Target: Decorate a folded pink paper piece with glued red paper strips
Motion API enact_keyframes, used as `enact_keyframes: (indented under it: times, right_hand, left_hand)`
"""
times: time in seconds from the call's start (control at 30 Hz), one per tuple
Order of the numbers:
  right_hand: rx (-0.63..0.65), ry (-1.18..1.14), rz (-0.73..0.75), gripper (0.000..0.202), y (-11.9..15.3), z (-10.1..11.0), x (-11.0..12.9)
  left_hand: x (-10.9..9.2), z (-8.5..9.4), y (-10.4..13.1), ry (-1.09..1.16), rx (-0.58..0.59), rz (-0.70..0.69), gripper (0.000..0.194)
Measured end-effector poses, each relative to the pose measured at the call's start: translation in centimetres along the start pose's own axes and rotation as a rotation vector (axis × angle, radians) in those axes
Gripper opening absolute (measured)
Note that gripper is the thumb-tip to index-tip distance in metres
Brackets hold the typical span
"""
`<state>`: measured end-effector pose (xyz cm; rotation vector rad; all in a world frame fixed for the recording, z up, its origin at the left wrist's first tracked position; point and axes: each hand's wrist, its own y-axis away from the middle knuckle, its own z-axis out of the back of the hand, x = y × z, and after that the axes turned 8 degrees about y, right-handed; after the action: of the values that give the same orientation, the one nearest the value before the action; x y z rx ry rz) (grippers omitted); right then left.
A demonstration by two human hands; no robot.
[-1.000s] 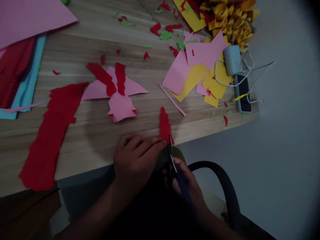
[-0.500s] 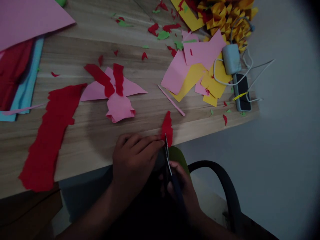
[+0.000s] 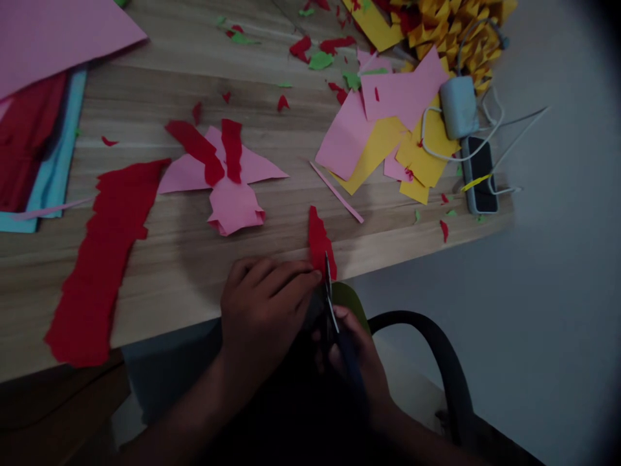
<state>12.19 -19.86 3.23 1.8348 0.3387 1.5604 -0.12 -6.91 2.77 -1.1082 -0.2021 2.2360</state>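
My left hand (image 3: 266,307) pinches the lower end of a small strip of red paper (image 3: 318,239) at the table's front edge. My right hand (image 3: 356,362) grips a pair of dark-handled scissors (image 3: 330,291), whose blades lie along the lower part of that strip. Beyond my left hand lies a folded pink paper piece (image 3: 235,207) with pointed wings. Two red paper strips (image 3: 233,152) rest across its top. Further left stretches a long red paper piece (image 3: 104,259) with jagged edges.
Pink and yellow paper pieces (image 3: 344,139) lie at the right beside a white adapter (image 3: 458,107) with a cable and a phone (image 3: 480,175). Folded yellow pieces (image 3: 451,32) pile up behind. Pink sheets (image 3: 63,39) cover the far left. A chair armrest (image 3: 436,362) is at lower right.
The small red strip has tilted, its upper tip swinging left. The scissors stay at its lower part, and both hands keep their hold. The view has shifted slightly.
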Motion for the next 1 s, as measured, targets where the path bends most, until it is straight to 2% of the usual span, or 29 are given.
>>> enact_keyframes:
  times: [0.17, 0.4, 0.5, 0.6, 0.83, 1.0]
  right_hand:
    - [-0.023, -0.031, -0.064, 0.041, 0.1, -0.3, 0.2]
    - [-0.002, -0.027, -0.067, 0.041, 0.2, -0.5, 0.1]
    - [-0.029, 0.075, -0.013, 0.041, 0.1, -0.1, 0.0]
    - [0.01, 0.119, 0.03, 0.044, 0.0, 0.4, -0.2]
    - [0.078, 0.097, -0.005, 0.045, -0.5, 0.9, 0.1]
    - [0.051, 0.105, -0.035, 0.045, -0.7, 0.9, 0.8]
  left_hand:
    - [0.0, 0.0, 0.0, 0.02, 0.0, 0.018, 0.01]
    - [-0.2, 0.0, -0.1, 0.023, -0.003, 0.036, 0.011]
    - [-0.2, 0.1, -0.1, 0.013, 0.036, 0.06, 0.011]
    - [-0.1, 0.2, -0.2, 0.005, 0.055, 0.061, 0.013]
    - [0.0, 0.8, -0.3, 0.055, 0.123, 0.054, 0.015]
    - [0.1, 1.1, -0.4, 0.081, 0.168, 0.074, 0.013]
